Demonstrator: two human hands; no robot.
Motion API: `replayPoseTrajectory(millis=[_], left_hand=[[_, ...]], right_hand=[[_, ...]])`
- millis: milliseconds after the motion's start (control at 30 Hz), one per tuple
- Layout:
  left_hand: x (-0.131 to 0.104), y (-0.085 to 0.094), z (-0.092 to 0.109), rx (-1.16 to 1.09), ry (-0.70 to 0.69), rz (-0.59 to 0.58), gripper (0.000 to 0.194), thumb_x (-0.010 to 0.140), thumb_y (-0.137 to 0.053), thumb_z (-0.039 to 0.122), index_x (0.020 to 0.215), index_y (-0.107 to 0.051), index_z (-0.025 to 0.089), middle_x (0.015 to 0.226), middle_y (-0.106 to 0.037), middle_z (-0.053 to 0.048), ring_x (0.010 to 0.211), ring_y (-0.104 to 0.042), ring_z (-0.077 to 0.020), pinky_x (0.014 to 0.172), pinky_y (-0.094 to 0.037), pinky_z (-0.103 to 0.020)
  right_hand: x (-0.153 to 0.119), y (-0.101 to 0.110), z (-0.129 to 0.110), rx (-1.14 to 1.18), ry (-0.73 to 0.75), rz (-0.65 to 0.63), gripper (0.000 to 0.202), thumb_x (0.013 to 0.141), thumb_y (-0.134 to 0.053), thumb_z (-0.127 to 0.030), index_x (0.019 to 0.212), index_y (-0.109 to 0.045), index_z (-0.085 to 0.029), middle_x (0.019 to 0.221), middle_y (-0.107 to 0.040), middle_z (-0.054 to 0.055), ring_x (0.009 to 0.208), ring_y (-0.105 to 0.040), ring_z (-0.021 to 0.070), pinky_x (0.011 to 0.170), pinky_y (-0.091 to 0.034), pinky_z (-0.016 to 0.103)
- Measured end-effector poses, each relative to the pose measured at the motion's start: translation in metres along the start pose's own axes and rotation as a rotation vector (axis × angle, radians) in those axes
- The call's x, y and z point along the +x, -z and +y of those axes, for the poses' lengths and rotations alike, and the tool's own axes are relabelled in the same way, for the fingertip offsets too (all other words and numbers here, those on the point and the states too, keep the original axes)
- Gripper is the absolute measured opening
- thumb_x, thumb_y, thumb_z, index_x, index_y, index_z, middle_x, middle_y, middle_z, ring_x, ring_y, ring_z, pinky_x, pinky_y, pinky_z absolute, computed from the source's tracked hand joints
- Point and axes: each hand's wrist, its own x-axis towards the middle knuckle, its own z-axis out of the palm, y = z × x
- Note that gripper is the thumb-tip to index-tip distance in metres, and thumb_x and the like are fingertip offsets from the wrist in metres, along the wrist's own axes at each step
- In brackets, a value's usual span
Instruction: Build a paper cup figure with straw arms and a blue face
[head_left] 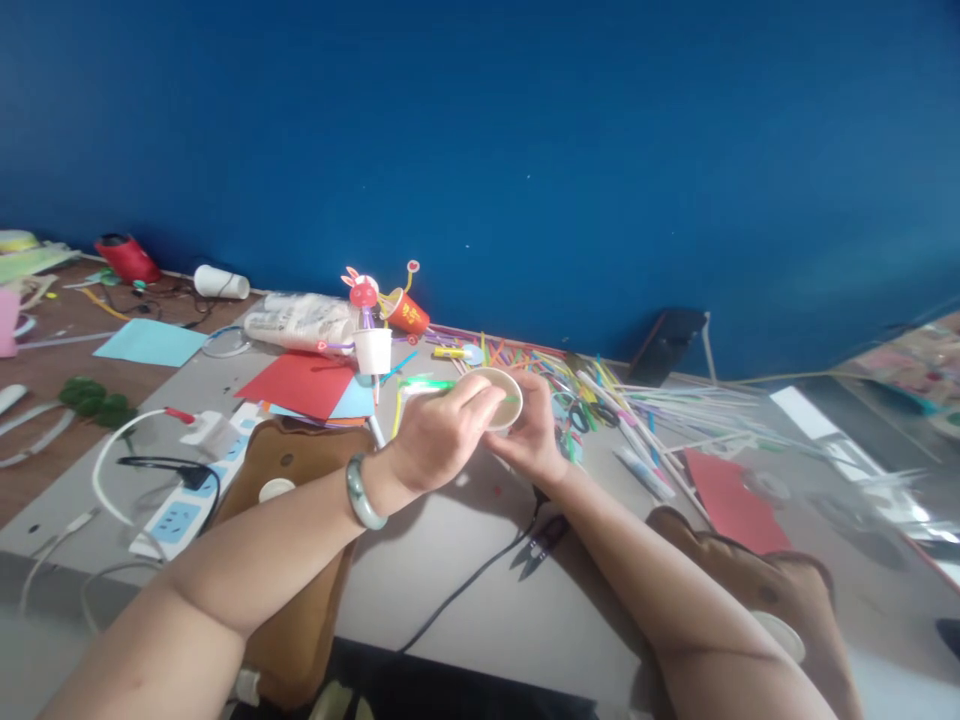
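1. White paper forms the cup [511, 411] held in both hands above the grey table [442, 560], its open mouth tipped toward the viewer.
2. The right hand [531, 425] wraps the cup's right side, thumb below and fingers behind, so its grip is closed around the cup.
3. The left hand [446, 432], below a pale green bangle [365, 492], has its fingers narrow and bunched at the cup's mouth, the tips reaching inside. A little green shows beside them; I cannot tell whether they pinch it.
4. Just beyond the hands, a rabbit figure [364, 292] with a red head rises over a white cup [373, 352], and a red cup [409, 312] leans behind it.
5. Red paper [296, 385] lies left of the hands, overlapping light blue paper, near a power strip [176, 520] with plugs in it.
6. Coloured sticks [675, 405] spread in a loose heap to the right, with markers [645, 475] near them.
7. Under the right forearm's inner side, a dark pointed tool [543, 546] lies close to a black cable [469, 585].
8. One brown pad [289, 570] sits partly under the left forearm, another [802, 580] beside the right. Behind everything stands a blue wall [480, 150].
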Motion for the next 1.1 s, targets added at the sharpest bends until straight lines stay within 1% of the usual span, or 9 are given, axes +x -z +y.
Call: replayPoseTrajectory(millis=[133,300,500,633,767,967,1100], left_hand=[[0.0016,0.0039,0.0033,0.025,0.010,-0.046,0.023,0.100,-0.042,0.012,0.097,-0.064,0.015,0.097,-0.072,-0.007,0.086,-0.071,-0.0153,0.071,-0.054,-0.025],[0.0029,0.0051,0.0042,0.052,0.037,-0.075,0.021,0.097,-0.044,0.008,0.095,-0.064,0.014,0.094,-0.071,-0.007,0.081,-0.070,-0.0152,0.066,-0.052,-0.025],[0.0041,0.0065,0.0057,0.083,0.037,-0.106,0.020,0.093,-0.044,0.006,0.089,-0.063,0.014,0.086,-0.068,-0.005,0.066,-0.065,-0.0143,0.054,-0.046,-0.027],[0.0042,0.0075,0.0054,0.094,0.062,-0.104,0.019,0.093,-0.046,0.007,0.091,-0.064,0.015,0.087,-0.068,-0.005,0.064,-0.064,-0.0141,0.050,-0.043,-0.028],[0.0039,0.0079,0.0030,0.106,0.090,-0.096,0.016,0.093,-0.050,0.010,0.095,-0.065,0.016,0.088,-0.068,-0.006,0.061,-0.064,-0.0139,0.048,-0.040,-0.029],[0.0032,0.0051,0.0011,0.093,0.102,-0.080,0.015,0.092,-0.052,0.012,0.091,-0.066,0.017,0.085,-0.067,-0.005,0.057,-0.062,-0.0136,0.046,-0.038,-0.029],[0.0031,0.0041,0.0015,0.067,0.110,-0.078,0.015,0.093,-0.051,0.014,0.090,-0.066,0.017,0.084,-0.066,-0.004,0.058,-0.061,-0.0135,0.047,-0.038,-0.029]], right_hand=[[0.0004,-0.0010,-0.0057,0.022,0.013,0.011,0.064,0.080,-0.072,-0.060,0.126,-0.043,-0.027,0.119,-0.060,0.011,0.107,-0.063,0.0281,0.090,-0.055,0.046],[-0.0003,-0.0018,-0.0093,0.040,0.033,0.011,0.060,0.082,-0.071,-0.058,0.126,-0.043,-0.028,0.117,-0.061,0.010,0.104,-0.065,0.0266,0.086,-0.056,0.043],[-0.0019,-0.0021,-0.0095,0.030,0.002,-0.005,0.062,0.080,-0.072,-0.059,0.125,-0.043,-0.028,0.116,-0.061,0.010,0.104,-0.065,0.0282,0.086,-0.056,0.046],[-0.0033,-0.0024,-0.0090,0.053,-0.009,-0.020,0.062,0.081,-0.073,-0.056,0.128,-0.043,-0.029,0.117,-0.059,0.010,0.104,-0.064,0.0277,0.086,-0.056,0.045],[-0.0048,-0.0026,-0.0094,0.039,-0.028,-0.044,0.065,0.080,-0.074,-0.057,0.130,-0.042,-0.029,0.120,-0.057,0.011,0.110,-0.062,0.0298,0.090,-0.055,0.048],[-0.0050,-0.0026,-0.0095,0.009,-0.010,-0.053,0.061,0.082,-0.072,-0.055,0.129,-0.043,-0.029,0.117,-0.056,0.010,0.108,-0.062,0.0283,0.089,-0.056,0.046],[-0.0052,-0.0013,-0.0100,-0.022,-0.001,-0.062,0.062,0.082,-0.073,-0.052,0.130,-0.044,-0.028,0.118,-0.055,0.011,0.109,-0.061,0.0293,0.091,-0.055,0.048]])
